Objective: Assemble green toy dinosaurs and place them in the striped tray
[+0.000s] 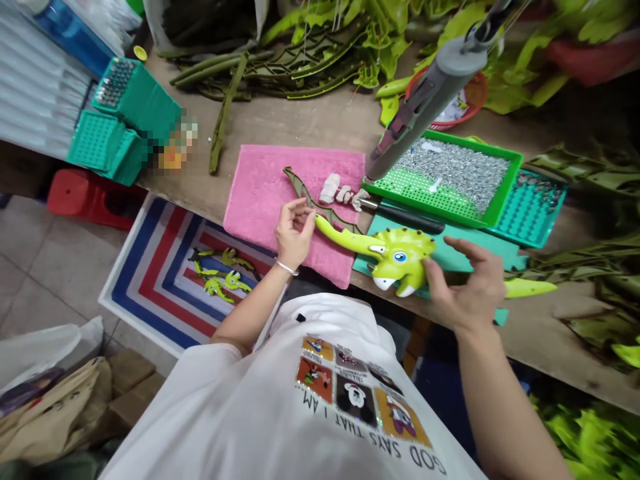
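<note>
A lime-green plastic dinosaur toy [403,257], with a horned head, blue eye and long curved tail-like end, lies across the table's front edge. My left hand [295,233] pinches the tip of that long end, over the pink towel [260,180]. My right hand [467,287] is beside the head with thumb and fingers apart; the thumb seems to touch the head's edge. A lime-green pointed piece [531,288] sticks out past my right hand; whether it joins the toy I cannot tell. Behind the toy lie a dark olive curved strip [300,187] and a black-handled tool [410,217] with a white-wrapped end.
A green tray [515,170] of small metal screws stands behind, beside a teal tray [537,220]. A grey power screwdriver [430,93] hangs above the table. Olive and lime parts [320,60] pile up at the back. At left are teal crates [145,100] and a striped box lid [145,287] bearing several toys.
</note>
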Motion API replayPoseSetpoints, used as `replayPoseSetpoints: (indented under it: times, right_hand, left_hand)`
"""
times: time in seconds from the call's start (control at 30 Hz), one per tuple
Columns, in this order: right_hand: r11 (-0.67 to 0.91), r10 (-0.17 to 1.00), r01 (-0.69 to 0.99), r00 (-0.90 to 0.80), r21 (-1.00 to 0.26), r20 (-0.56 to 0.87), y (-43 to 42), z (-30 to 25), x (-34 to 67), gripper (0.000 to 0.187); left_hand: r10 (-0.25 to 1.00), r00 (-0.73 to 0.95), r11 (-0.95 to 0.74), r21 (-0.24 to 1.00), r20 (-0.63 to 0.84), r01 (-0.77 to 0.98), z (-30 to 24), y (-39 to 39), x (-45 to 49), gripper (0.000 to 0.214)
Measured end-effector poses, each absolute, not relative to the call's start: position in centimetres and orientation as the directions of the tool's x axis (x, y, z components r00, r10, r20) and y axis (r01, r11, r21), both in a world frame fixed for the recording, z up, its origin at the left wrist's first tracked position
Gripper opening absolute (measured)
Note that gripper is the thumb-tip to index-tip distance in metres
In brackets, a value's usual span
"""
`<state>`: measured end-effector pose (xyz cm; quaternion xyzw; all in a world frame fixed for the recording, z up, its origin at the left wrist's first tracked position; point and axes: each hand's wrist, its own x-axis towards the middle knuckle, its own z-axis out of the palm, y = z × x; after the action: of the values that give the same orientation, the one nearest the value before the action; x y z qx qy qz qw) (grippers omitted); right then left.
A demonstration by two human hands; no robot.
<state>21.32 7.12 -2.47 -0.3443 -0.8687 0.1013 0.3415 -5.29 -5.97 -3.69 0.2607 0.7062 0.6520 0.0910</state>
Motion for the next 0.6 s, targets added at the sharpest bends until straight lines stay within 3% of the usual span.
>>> replayPoseSetpoints:
  times: [0.1,0.27,0.4,0.5,0.6]
  right_hand:
    - [0.641,0.768,0.586,-0.503,-0.496,0.397,7.6,-2.9,21.5,0.045]
    - [0.584,0.811,0.628,-0.479,-0.515,0.336,7.2,-3.0,21.2,0.04]
    - [0.563,0.827,0.664,-0.459,-0.493,0.325,7.2,-2.9,21.2,0.041]
    - [0.549,0.836,0.672,-0.45,-0.497,0.314,7.3,-3.1,21.2,0.04]
    - [0.552,0.834,0.675,-0.444,-0.49,0.327,7.2,-3.3,21.2,0.035]
  left_hand:
    - [0.56,-0.782,0.113,0.909,0.275,0.4,-4.3,-6.1,-5.7,0.033]
    - [0.626,-0.665,0.171,0.76,0.407,0.627,-3.9,-6.6,-5.9,0.03]
    - [0.66,-0.629,0.158,0.742,0.412,0.651,-3.8,-6.8,-6.2,0.031]
    - [0.542,-0.787,0.147,0.888,0.296,0.436,-4.1,-6.6,-5.5,0.043]
    - [0.433,-0.901,-0.04,0.997,-0.037,-0.06,-4.2,-6.0,-3.6,0.052]
